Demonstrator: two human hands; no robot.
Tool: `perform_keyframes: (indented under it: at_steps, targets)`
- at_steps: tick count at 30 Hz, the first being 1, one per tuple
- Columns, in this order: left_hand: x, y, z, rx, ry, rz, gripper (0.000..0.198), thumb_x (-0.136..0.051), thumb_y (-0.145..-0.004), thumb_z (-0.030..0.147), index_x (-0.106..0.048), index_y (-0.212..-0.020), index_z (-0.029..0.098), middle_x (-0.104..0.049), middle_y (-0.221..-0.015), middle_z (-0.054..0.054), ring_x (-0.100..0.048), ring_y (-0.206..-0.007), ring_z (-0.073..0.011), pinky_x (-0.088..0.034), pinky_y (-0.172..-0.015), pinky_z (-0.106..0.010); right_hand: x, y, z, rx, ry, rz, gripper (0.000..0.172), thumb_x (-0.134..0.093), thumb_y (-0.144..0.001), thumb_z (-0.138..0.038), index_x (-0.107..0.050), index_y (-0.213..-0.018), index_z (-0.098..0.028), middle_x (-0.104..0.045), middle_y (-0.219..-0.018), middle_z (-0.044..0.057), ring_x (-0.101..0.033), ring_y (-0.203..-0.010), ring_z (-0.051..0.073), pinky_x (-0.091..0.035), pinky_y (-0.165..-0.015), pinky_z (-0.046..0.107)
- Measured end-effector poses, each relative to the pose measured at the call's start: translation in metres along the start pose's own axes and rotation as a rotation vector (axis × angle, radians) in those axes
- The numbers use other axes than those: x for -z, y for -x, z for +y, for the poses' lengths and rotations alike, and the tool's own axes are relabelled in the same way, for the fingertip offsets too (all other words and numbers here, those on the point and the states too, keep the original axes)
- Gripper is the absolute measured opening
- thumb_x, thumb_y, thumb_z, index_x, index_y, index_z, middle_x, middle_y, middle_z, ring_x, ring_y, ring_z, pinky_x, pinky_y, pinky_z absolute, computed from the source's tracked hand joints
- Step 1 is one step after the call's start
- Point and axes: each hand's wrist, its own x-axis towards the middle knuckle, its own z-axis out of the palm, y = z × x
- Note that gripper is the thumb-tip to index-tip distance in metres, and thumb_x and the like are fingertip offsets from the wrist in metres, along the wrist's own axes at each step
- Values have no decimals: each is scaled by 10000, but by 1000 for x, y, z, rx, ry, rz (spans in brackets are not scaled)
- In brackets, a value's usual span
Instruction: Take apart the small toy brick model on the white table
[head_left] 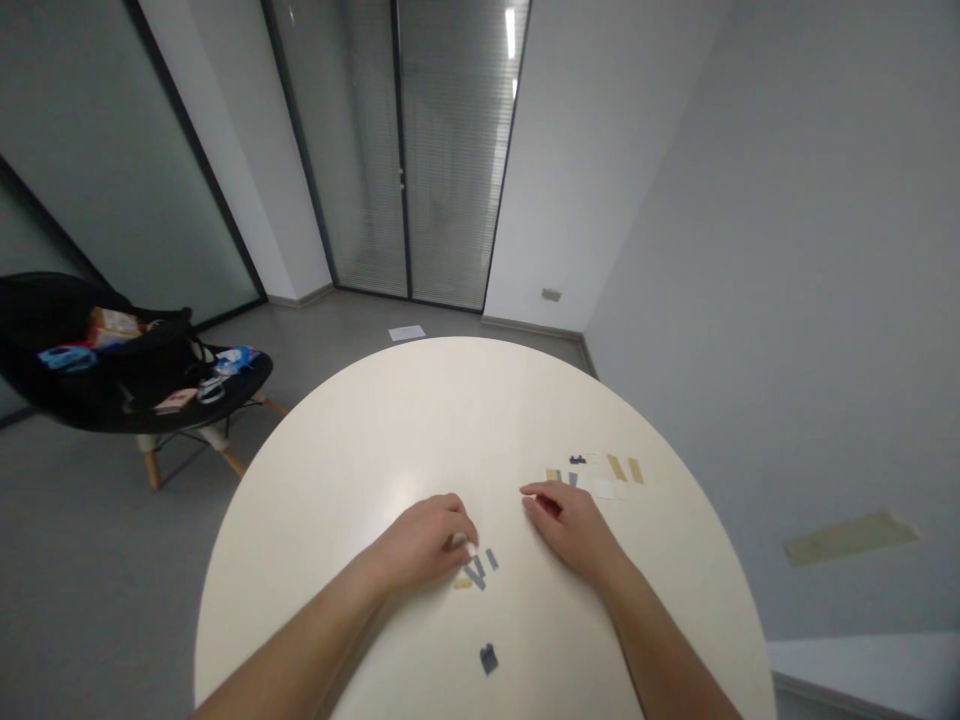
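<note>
Round cream laminate table [337,470], flat grey strips [478,572] as reference. Left hand [420,545] sits on them, fingers curled narrow, possibly pinching one, view poor. Right hand [571,530], just right of them, fingers loosely curved, nothing held. Thin tan-and-white pieces [600,472] beyond it; dark notched piece [489,659] nearer the person.

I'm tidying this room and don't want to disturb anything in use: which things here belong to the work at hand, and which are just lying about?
Part of the work:
left hand, right hand, small grey pieces, tan piece, dark piece, tan strips, white pieces

Just lying about:
black chair, blue packet, sheet of paper on the floor
</note>
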Motion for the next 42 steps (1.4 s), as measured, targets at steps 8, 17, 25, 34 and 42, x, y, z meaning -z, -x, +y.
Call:
perform_keyframes:
  at_steps: [8, 17, 25, 34, 42]
  targets:
    - [-10, -4, -4, 9, 3, 49, 60, -642, -820, 207, -696, -846, 208, -655, -886, -25, -602, -839, -181, -417, -758, -263, -14, 3, -16, 92, -34, -83, 198, -573, -884, -257, -730, -997, -211, -666, -764, 22, -575, -684, 150, -438, -678, 275]
    - [-13, -9, -4, 91, 144, 161, 160, -550, -910, 293, -667, -873, 191, -660, -851, -27, -602, -816, -186, -428, -741, -270, -25, 3, -21, 199, -77, -134, 179, -660, -822, -193, -734, -985, -207, -640, -737, 9, -541, -642, 123, -414, -633, 239]
    - [-17, -11, -4, 58, 135, 158, 239, -489, -945, 305, -679, -855, 191, -666, -868, -29, -595, -834, -182, -423, -742, -267, -25, 4, -28, 209, -90, -145, 159, -638, -845, -204, -742, -965, -218, -651, -750, 12, -552, -660, 126, -410, -636, 239]
    - [-19, -14, -2, 117, 274, 210, 262, -511, -922, 338, -657, -771, 180, -653, -803, -30, -573, -757, -170, -400, -694, -262, -26, 4, -31, 199, -157, -153, 167, -655, -835, -219, -748, -974, -225, -634, -735, 8, -530, -625, 115, -402, -609, 232]
    - [-26, -17, -6, 177, 373, 215, 341, -516, -910, 367, -644, -671, 161, -616, -684, -11, -544, -677, -153, -364, -616, -247, -25, 4, -36, 167, -305, -151, 173, -698, -815, -266, -750, -970, -210, -622, -722, 8, -501, -603, 106, -389, -571, 225]
